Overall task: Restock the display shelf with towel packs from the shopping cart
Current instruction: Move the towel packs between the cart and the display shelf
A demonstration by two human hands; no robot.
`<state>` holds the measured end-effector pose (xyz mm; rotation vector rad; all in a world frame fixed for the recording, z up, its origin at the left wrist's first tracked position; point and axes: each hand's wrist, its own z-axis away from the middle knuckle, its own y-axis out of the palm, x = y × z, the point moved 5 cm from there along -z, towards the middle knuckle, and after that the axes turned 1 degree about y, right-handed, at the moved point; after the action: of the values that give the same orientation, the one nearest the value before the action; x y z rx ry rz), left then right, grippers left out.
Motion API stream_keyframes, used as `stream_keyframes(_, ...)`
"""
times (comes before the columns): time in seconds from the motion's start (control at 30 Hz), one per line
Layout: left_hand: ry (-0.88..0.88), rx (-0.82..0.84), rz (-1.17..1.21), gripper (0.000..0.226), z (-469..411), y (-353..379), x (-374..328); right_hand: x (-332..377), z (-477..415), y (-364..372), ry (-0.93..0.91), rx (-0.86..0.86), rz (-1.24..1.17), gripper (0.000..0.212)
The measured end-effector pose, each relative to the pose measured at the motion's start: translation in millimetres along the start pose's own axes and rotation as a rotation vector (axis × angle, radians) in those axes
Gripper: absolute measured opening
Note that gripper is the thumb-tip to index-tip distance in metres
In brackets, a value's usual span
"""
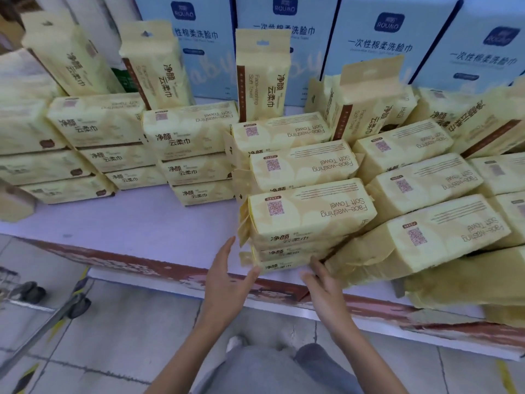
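We read "Face-washing Soft Towel" beside a QR square [275, 207] on the yellow towel packs [306, 220] stacked at centre frame, on the front of the white shelf [127, 223]. Along the top, the blue boxes [392, 38] said "ROUMO". Our left hand [227, 277] lay with straight fingers against the stack's left end. Our right hand [324, 282] touched the lowest pack's front, fingers loosely spread, gripping nothing. Packs at far right were blurred and cut off. At lower left, only the wheels and frame of the cart [37, 297] showed.
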<state>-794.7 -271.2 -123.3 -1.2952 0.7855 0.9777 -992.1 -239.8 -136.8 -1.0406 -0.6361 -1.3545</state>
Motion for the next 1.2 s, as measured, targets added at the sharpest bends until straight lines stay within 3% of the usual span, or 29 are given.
stream_keyframes(0.2,-0.159,0.007,-0.005,0.037,57.0,5.0,23.4,-12.0,10.8,-6.6,-0.006,0.277,0.302,0.057)
stream_keyframes(0.4,-0.438,-0.149,0.091,0.043,136.0,24.6,55.6,-30.4,16.9,-15.4,-0.041,0.495,0.505,0.054)
stream_keyframes(0.57,-0.606,-0.381,0.274,0.030,199.2,38.8,64.0,-51.3,22.0,-0.3,-0.100,0.713,0.731,0.054)
stream_keyframes(0.87,-0.826,-0.834,0.478,0.038,306.1,27.5,79.1,-61.6,75.1,91.9,-0.225,1.135,0.958,0.057)
stream_keyframes(1.2,-0.885,-1.054,0.591,0.039,344.5,-57.5,130.5,-40.2,131.0,240.6,-0.350,1.280,1.021,0.050)
